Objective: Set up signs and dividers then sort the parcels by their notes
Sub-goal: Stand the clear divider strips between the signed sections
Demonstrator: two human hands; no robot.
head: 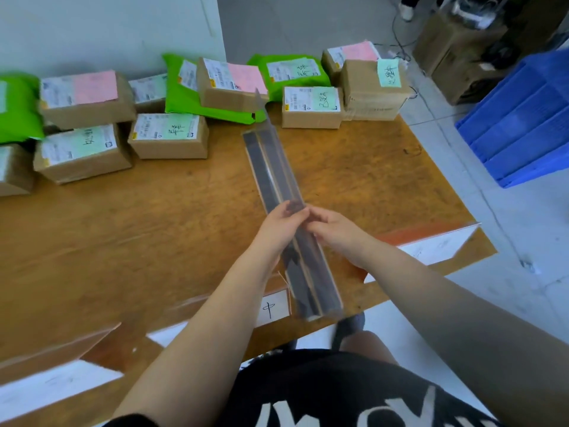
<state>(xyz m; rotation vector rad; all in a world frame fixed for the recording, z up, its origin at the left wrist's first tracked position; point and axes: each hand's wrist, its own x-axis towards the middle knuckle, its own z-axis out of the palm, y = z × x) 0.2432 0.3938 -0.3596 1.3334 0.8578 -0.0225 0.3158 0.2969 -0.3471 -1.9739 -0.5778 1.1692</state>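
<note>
Clear divider [278, 174] | pinched between fingers of left hand [284, 224], right hand [331, 231]

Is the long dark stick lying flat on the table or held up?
Held up: both hands, left and right, grip the divider mid-length.

From my remote seat it looked like a parcel-sorting room or small warehouse. Taped cardboard boxes [167, 137] and green mailer bags [197, 97], all with shipping labels and handwritten notes, lined the far side of a worn wooden table [123, 229]. Stacked blue plastic crates [520, 118] and opened cartons [455, 50] sat on a pale tiled floor [508, 241].
</note>
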